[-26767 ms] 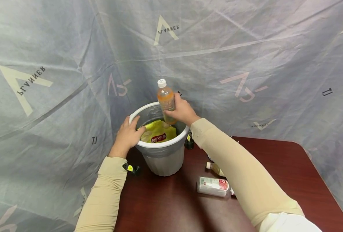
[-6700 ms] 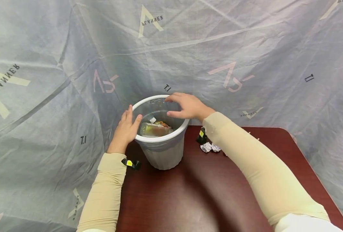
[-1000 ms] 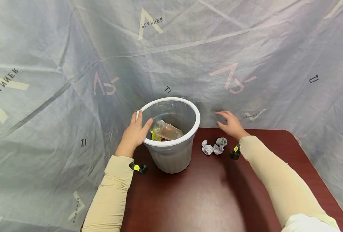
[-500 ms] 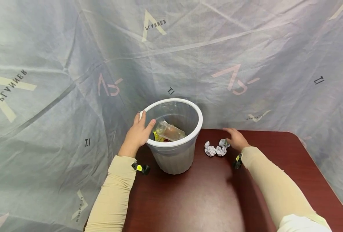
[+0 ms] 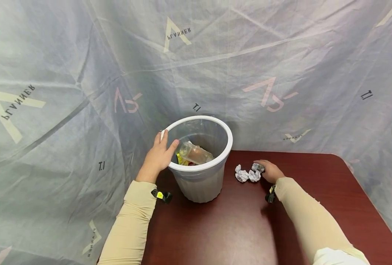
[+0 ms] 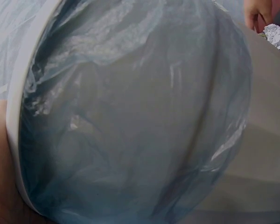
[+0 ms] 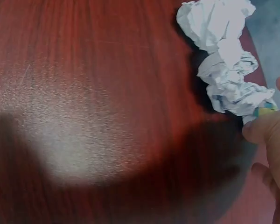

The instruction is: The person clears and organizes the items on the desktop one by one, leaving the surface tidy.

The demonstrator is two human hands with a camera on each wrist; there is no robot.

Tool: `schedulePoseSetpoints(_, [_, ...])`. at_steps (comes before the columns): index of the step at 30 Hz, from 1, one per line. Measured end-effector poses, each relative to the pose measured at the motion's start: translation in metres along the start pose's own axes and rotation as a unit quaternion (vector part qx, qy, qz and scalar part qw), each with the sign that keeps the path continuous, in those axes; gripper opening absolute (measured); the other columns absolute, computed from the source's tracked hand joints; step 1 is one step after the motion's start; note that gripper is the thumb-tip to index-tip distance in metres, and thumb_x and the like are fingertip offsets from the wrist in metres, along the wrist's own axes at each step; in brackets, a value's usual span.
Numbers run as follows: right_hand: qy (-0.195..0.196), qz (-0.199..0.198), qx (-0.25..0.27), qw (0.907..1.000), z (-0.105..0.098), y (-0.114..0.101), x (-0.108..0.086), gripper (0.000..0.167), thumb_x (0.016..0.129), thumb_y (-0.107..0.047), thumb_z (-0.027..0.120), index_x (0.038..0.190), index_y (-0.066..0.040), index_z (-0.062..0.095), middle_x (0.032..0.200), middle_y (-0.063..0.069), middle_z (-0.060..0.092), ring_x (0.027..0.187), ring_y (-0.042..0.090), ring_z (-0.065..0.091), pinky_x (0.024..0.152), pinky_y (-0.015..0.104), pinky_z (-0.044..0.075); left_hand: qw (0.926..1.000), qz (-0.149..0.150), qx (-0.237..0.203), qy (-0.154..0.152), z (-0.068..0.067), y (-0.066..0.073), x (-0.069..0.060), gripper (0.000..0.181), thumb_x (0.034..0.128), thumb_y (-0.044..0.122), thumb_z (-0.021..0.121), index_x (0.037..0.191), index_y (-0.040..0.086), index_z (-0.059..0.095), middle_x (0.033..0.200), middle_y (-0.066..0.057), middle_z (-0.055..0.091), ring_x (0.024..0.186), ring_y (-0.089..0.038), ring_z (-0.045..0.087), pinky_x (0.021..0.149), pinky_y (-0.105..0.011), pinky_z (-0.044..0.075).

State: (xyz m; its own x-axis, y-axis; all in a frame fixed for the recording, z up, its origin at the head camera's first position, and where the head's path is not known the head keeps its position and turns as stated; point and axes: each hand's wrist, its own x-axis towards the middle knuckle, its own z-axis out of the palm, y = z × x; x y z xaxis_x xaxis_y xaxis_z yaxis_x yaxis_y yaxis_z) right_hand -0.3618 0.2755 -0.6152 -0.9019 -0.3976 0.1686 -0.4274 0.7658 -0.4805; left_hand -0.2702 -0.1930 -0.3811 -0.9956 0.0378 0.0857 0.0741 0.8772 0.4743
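Note:
My left hand (image 5: 157, 157) rests on the left rim of a grey trash bin (image 5: 200, 187), fingers straight and spread, thumb over the opening. Inside the bin lie a clear plastic bottle (image 5: 196, 152) and part of a yellow chip bag (image 5: 182, 160). My right hand (image 5: 270, 172) is low at the table, its fingers around the rightmost crumpled paper ball (image 5: 258, 168). In the right wrist view, the thumb (image 7: 255, 130) is against that ball's edge, with a gap to the finger above. More crumpled paper (image 5: 241, 176) lies just left of it.
The bin has a white rim (image 5: 230, 140) and a thin translucent liner (image 6: 130, 140) folded over its outside. It stands on a dark red table (image 5: 229, 232), beside grey fabric walls (image 5: 235, 88) at the left and back.
My right hand has come down from above the table to the rightmost paper ball. My left hand stays at the rim. Bottles seen on the table long ago are gone from there.

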Motion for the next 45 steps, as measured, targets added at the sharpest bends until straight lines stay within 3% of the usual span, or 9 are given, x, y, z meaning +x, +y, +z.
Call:
schedulePoseSetpoints(3, [-0.010, 0.007, -0.008, 0.9999, 0.003, 0.002, -0.006, 0.059, 0.082, 0.013, 0.055, 0.139, -0.001, 0.060, 0.139, 0.031, 0.052, 0.129, 0.050, 0.048, 0.094, 0.060, 0.047, 1.0000, 0.001, -0.001, 0.000, 0.002, 0.000, 0.000, 0.089, 0.0987, 0.075, 0.018, 0.165, 0.016, 0.004, 0.169, -0.017, -0.002, 0.139, -0.054, 0.036, 0.110, -0.065, 0.032])
schedulePoseSetpoints(7, [0.013, 0.016, -0.020, 0.9996, 0.006, 0.002, -0.012, 0.044, 0.085, 0.007, 0.063, 0.127, -0.003, 0.068, 0.128, 0.027, 0.060, 0.122, 0.048, 0.055, 0.093, 0.059, 0.048, 1.0000, 0.002, 0.001, 0.001, 0.002, 0.000, 0.000, 0.090, 0.0978, 0.076, 0.016, 0.164, 0.016, 0.003, 0.169, -0.018, -0.002, 0.139, -0.054, 0.036, 0.110, -0.066, 0.032])
schedulePoseSetpoints(16, [0.053, 0.075, -0.023, 0.9955, 0.006, 0.001, -0.018, 0.029, 0.077, 0.003, 0.067, 0.104, -0.006, 0.073, 0.102, 0.022, 0.067, 0.096, 0.042, 0.063, 0.078, 0.054, 0.051, 1.0000, 0.006, 0.001, 0.004, 0.001, -0.002, 0.000, 0.088, 0.0992, 0.074, 0.018, 0.164, 0.016, 0.003, 0.169, -0.018, -0.002, 0.139, -0.054, 0.036, 0.111, -0.065, 0.031])
schedulePoseSetpoints(19, [0.052, 0.093, -0.019, 0.9942, 0.000, -0.002, -0.020, 0.029, 0.077, 0.003, 0.066, 0.104, -0.005, 0.072, 0.098, 0.021, 0.067, 0.089, 0.038, 0.062, 0.075, 0.052, 0.051, 1.0000, 0.005, 0.000, 0.002, 0.002, -0.002, 0.000, 0.088, 0.0997, 0.073, 0.018, 0.164, 0.016, 0.002, 0.169, -0.018, -0.002, 0.140, -0.054, 0.035, 0.111, -0.065, 0.031])
schedulePoseSetpoints(25, [0.061, 0.116, 0.001, 0.9914, -0.022, -0.008, -0.017, 0.030, 0.080, 0.001, 0.068, 0.109, -0.002, 0.070, 0.098, 0.020, 0.068, 0.080, 0.033, 0.060, 0.069, 0.049, 0.049, 1.0000, 0.007, -0.004, 0.002, 0.002, -0.001, 0.001, 0.088, 0.0996, 0.073, 0.018, 0.164, 0.016, 0.003, 0.169, -0.019, -0.002, 0.140, -0.054, 0.034, 0.111, -0.065, 0.031])
schedulePoseSetpoints(30, [0.095, 0.096, 0.004, 0.9908, -0.041, -0.011, -0.010, 0.030, 0.080, -0.003, 0.072, 0.110, -0.002, 0.070, 0.097, 0.020, 0.071, 0.086, 0.037, 0.065, 0.074, 0.054, 0.051, 0.9999, 0.009, -0.007, 0.002, 0.001, -0.002, 0.001, 0.088, 0.0995, 0.074, 0.019, 0.164, 0.016, 0.003, 0.169, -0.019, -0.002, 0.141, -0.054, 0.034, 0.112, -0.065, 0.030])
schedulePoseSetpoints(36, [0.074, 0.077, 0.015, 0.9941, -0.066, -0.021, -0.003, 0.031, 0.086, -0.008, 0.070, 0.117, -0.003, 0.068, 0.108, 0.022, 0.069, 0.094, 0.039, 0.065, 0.077, 0.054, 0.051, 1.0000, 0.009, -0.003, 0.002, 0.000, -0.002, 0.000, 0.088, 0.1000, 0.073, 0.019, 0.164, 0.015, 0.003, 0.168, -0.020, -0.002, 0.141, -0.053, 0.033, 0.112, -0.065, 0.030])
schedulePoseSetpoints(45, [0.066, 0.054, -0.029, 0.9959, -0.113, -0.061, 0.013, 0.035, 0.088, -0.010, 0.071, 0.122, -0.007, 0.067, 0.116, 0.024, 0.066, 0.102, 0.041, 0.063, 0.083, 0.056, 0.049, 0.9999, 0.009, -0.003, 0.001, -0.001, 0.000, 0.000, 0.087, 0.1011, 0.071, 0.020, 0.164, 0.013, 0.003, 0.168, -0.021, -0.002, 0.143, -0.053, 0.031, 0.112, -0.065, 0.029])
